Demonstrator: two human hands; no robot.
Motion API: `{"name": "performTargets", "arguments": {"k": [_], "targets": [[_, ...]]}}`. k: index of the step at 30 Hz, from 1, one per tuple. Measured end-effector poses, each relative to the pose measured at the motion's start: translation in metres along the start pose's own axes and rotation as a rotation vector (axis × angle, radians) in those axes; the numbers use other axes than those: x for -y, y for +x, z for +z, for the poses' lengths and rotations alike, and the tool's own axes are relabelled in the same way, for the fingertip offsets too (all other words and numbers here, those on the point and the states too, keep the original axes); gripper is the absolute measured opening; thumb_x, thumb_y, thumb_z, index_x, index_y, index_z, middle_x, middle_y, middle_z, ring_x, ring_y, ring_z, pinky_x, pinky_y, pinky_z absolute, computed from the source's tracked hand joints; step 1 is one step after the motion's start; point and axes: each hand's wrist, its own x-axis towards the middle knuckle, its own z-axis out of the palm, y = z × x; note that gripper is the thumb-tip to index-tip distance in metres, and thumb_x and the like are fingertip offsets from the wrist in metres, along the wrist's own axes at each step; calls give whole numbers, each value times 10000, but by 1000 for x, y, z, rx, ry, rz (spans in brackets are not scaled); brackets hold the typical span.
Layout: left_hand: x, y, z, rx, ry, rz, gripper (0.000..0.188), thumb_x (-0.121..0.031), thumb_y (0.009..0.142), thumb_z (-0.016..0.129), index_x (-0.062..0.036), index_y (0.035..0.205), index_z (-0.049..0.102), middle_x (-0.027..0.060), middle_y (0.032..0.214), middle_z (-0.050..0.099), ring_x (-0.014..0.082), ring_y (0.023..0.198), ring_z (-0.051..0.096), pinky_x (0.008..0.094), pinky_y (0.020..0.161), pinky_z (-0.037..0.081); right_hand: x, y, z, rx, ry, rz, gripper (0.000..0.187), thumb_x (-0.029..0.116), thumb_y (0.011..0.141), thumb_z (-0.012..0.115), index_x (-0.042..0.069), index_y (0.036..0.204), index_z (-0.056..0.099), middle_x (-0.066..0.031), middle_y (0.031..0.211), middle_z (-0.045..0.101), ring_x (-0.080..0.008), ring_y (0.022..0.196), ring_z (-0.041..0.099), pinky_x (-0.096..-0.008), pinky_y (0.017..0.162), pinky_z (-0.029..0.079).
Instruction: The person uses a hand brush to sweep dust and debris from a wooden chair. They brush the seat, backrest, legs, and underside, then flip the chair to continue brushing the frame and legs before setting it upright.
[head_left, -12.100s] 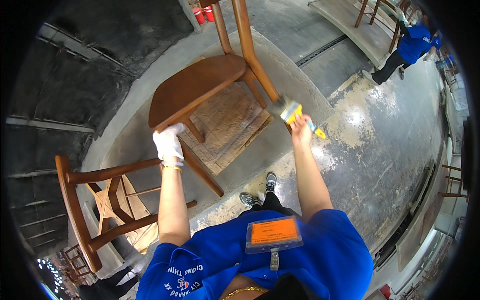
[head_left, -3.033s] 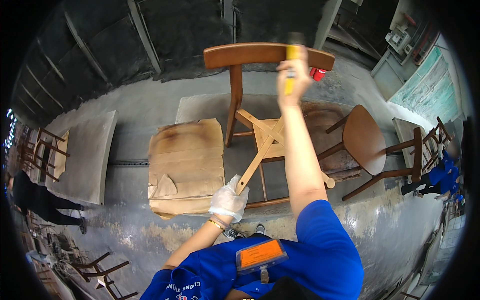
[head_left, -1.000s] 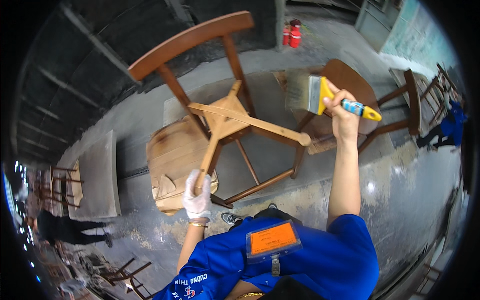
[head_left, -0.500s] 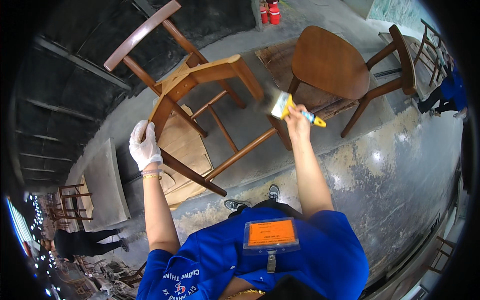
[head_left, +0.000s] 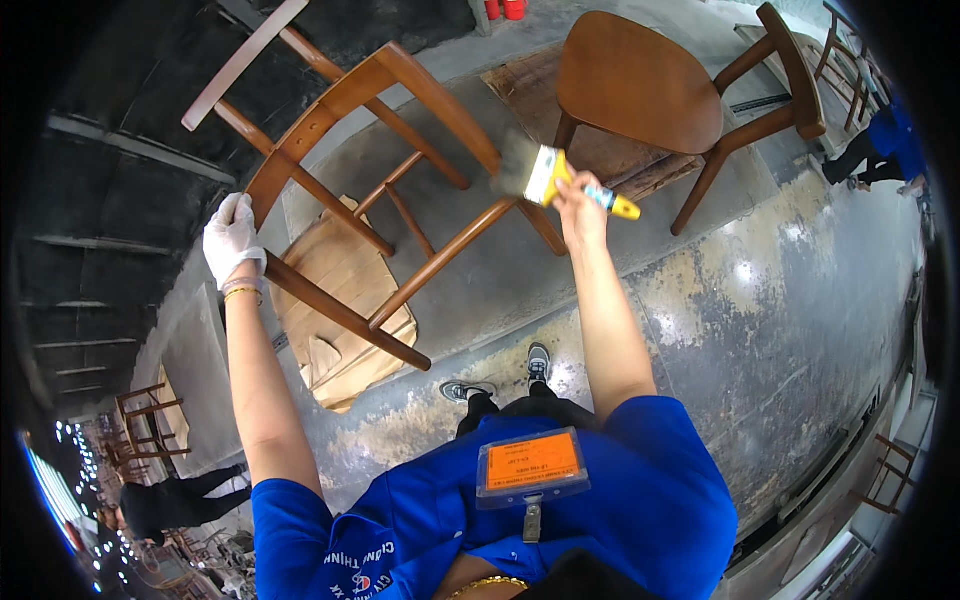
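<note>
My left hand (head_left: 234, 240), in a thin white glove, is closed round the near left corner of a brown wooden chair frame (head_left: 310, 128). The frame has no seat panel and is held tilted, its backrest toward the far left. In my bare right hand (head_left: 582, 208) is a flat paintbrush (head_left: 546, 176) with a yellow handle and pale bristles. Its dark, blurred bristle tips are by the right front leg of the frame; whether they touch it I cannot tell.
A finished-looking brown chair (head_left: 640, 85) with a seat stands on brown boards at the far right. Flattened cardboard (head_left: 345, 375) lies below the frame. One person (head_left: 180, 500) is at the lower left, another (head_left: 885, 145) at the far right. Red containers (head_left: 513, 9) stand at the back.
The chair frame has tilted, so the pale top edge of its seat rails no longer shows. My gloved hand still grips it, and the brush stays near the right front leg.
</note>
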Motion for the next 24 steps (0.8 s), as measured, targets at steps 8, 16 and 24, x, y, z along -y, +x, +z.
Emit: {"name": "performTargets", "arguments": {"k": [8, 16, 24], "targets": [[38, 51, 22, -4, -112, -90, 270, -260, 953, 739, -61, 1127, 792, 93, 1020, 803, 149, 937, 734, 305, 873, 547, -26, -47, -81, -852, -416, 62, 303, -122, 846, 668, 172, 858, 593, -1, 987, 634, -164, 768, 653, -277, 531, 450], [40, 73, 16, 51, -18, -130, 286, -361, 950, 696, -156, 1123, 794, 112, 972, 786, 207, 914, 751, 339, 850, 556, -13, -29, -10, -188, -50, 73, 253, -100, 916, 658, 121, 921, 535, -110, 1290, 623, -250, 1129, 634, -361, 803, 517], [53, 88, 22, 38, 23, -54, 339, -436, 955, 642, -184, 1134, 782, 135, 1046, 768, 307, 1016, 741, 381, 902, 553, -30, -84, 3, -293, -874, -609, 259, -167, 852, 614, 73, 762, 576, -249, 1477, 581, -350, 1261, 657, -390, 1009, 554]]}}
